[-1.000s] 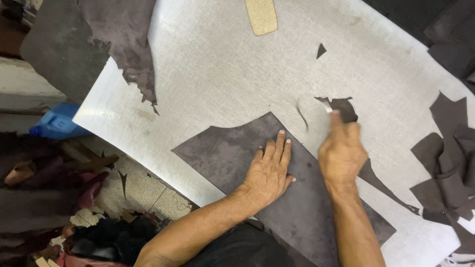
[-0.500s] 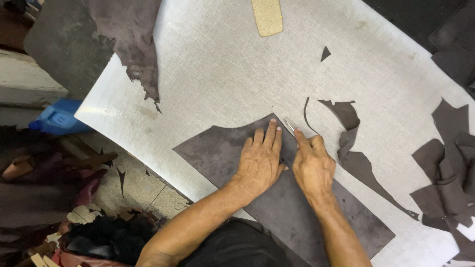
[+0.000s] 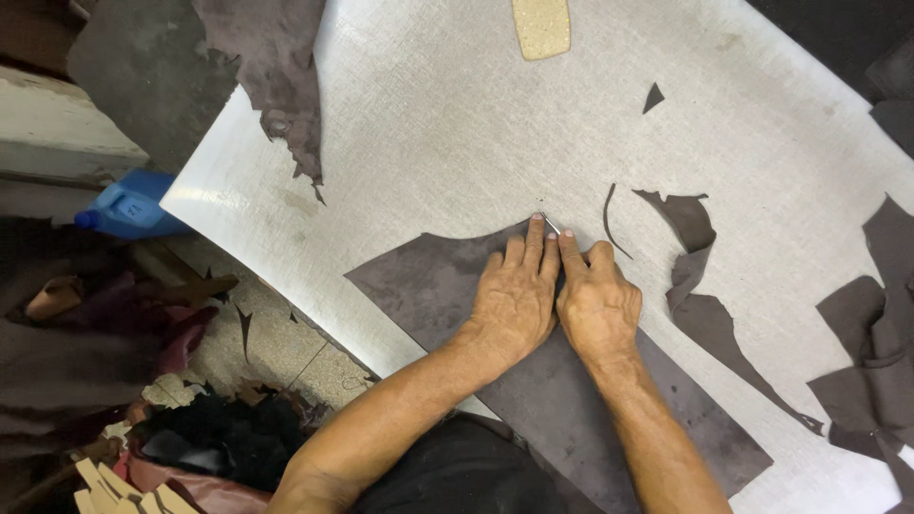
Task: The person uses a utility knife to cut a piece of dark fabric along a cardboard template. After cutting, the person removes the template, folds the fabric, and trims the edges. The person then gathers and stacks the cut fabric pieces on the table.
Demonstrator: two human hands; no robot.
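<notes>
Since the earlier frame, the right hand (image 3: 598, 306) had slid left against the left hand (image 3: 514, 303), its fingers closed on a blade (image 3: 550, 225) at the far corner of the leather sheet (image 3: 428, 286); left fingers lay flat on the sheet.

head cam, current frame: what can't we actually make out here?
- Blade: only a thin tip shows in the head view; the right hand hides the rest and the grip.
- Leather piece: its cut edge is covered by the left hand; its lower end is cut off by the frame.
- Tan block: cropped at the top.
</notes>
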